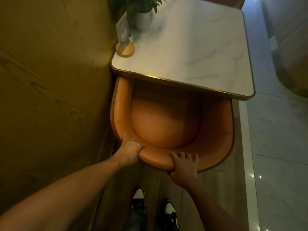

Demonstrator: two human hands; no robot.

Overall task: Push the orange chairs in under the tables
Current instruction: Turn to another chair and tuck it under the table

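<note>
An orange leather tub chair (168, 124) stands right in front of me, its front part tucked beneath a white marble table (191, 52) with a gold rim. The chair's curved backrest faces me. My left hand (130, 150) grips the backrest's top edge at its left, fingers curled over the inside. My right hand (183, 167) grips the same edge near its middle, thumb underneath. The seat's front and the chair's legs are hidden.
A wood-panelled wall (50, 97) runs close along the chair's left side. On the table's far left stand a potted plant (141, 15) and a table-number sign (124, 40) on a round wooden base. Pale tiled floor (275, 139) lies right. My shoes (153, 205) are below.
</note>
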